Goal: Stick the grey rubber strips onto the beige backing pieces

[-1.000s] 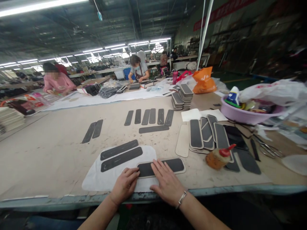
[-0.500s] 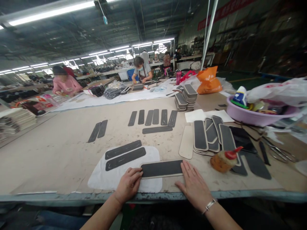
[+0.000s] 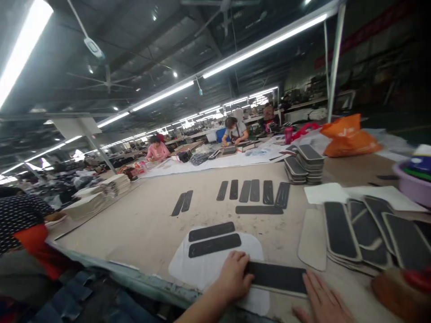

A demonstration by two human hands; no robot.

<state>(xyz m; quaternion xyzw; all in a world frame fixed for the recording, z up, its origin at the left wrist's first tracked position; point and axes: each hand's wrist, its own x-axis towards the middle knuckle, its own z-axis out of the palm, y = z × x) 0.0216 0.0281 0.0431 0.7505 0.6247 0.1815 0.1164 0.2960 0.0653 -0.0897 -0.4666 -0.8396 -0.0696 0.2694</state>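
Note:
A long dark grey panel (image 3: 279,276) with rounded corners and a pale border lies in front of me, partly over a white sheet (image 3: 183,264). My left hand (image 3: 235,277) has its fingers bent and closed at the panel's left end. Flat on the other end rests my right hand (image 3: 325,299), fingers stretched out; the frame's bottom edge cuts it off. Just beyond, two dark strips with shiny streaks, the nearer strip (image 3: 214,245) and the farther strip (image 3: 211,231), lie on the white sheet. To the right is a pile of pale-edged dark panels (image 3: 341,231).
More dark strips (image 3: 255,190) lie across the table (image 3: 141,233). Stacked panels (image 3: 309,159) stand farther back, near an orange bag (image 3: 348,137). A blurred bottle (image 3: 392,287) is at lower right, a purple basin (image 3: 412,186) behind it. A person in dotted clothing (image 3: 23,215) is at left.
My view has swung left and tilted up, so the table scene sits lower and farther right. Both hands stay at the panel's two ends. A person at the left has come into view.

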